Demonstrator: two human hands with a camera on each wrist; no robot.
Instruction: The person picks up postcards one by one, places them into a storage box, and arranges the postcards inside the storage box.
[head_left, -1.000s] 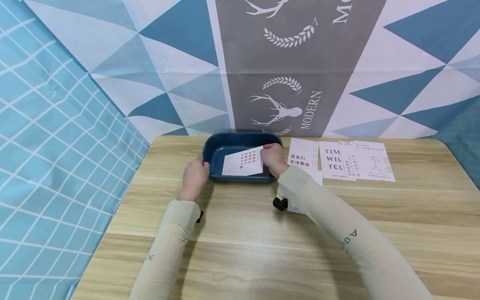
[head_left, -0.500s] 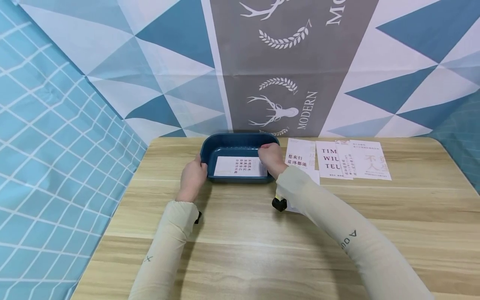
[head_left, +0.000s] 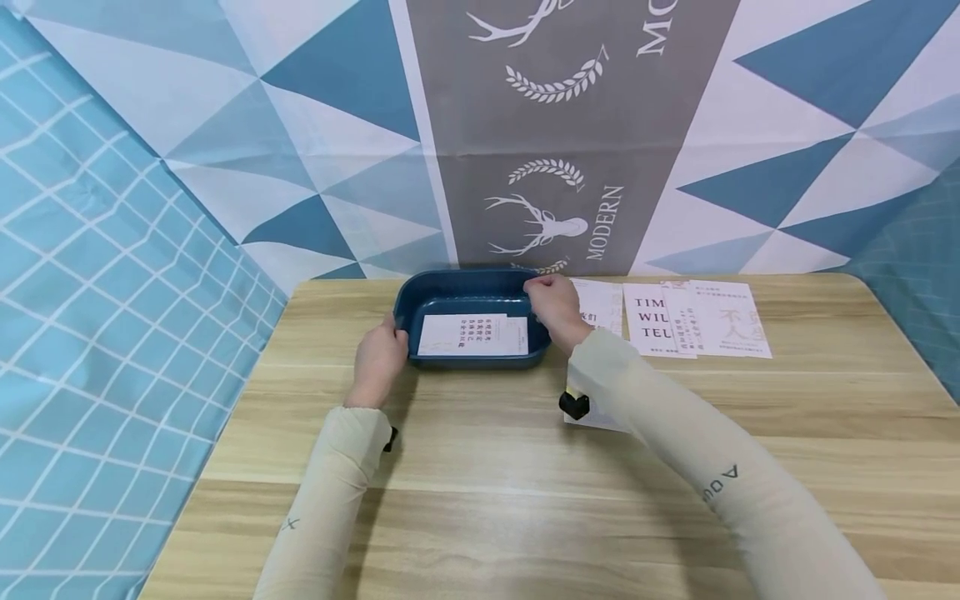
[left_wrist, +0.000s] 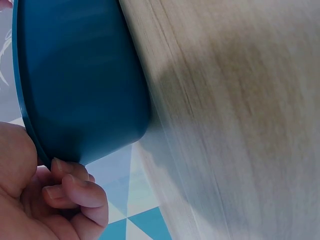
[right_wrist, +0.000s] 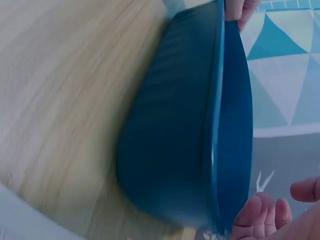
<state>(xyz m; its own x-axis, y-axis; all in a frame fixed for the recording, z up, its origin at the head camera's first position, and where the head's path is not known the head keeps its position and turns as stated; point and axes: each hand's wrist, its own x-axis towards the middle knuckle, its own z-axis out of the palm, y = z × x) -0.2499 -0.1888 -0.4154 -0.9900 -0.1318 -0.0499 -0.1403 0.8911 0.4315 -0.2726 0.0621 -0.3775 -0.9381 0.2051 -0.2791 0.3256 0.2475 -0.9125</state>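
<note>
tabletop (head_left: 465, 500) carries cards (head_left: 731, 321) beside the tray (head_left: 480, 363), some partly behind a sleeve (head_left: 675, 425).

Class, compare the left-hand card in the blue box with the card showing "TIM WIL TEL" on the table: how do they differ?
The box card lies inside the blue box; the TIM card lies on the table.
The box card shows small Chinese characters, the TIM card large Latin capitals.
Another card overlaps the TIM card's right part; the box card's characters are uncovered.
Both are pale with dark print.
</note>
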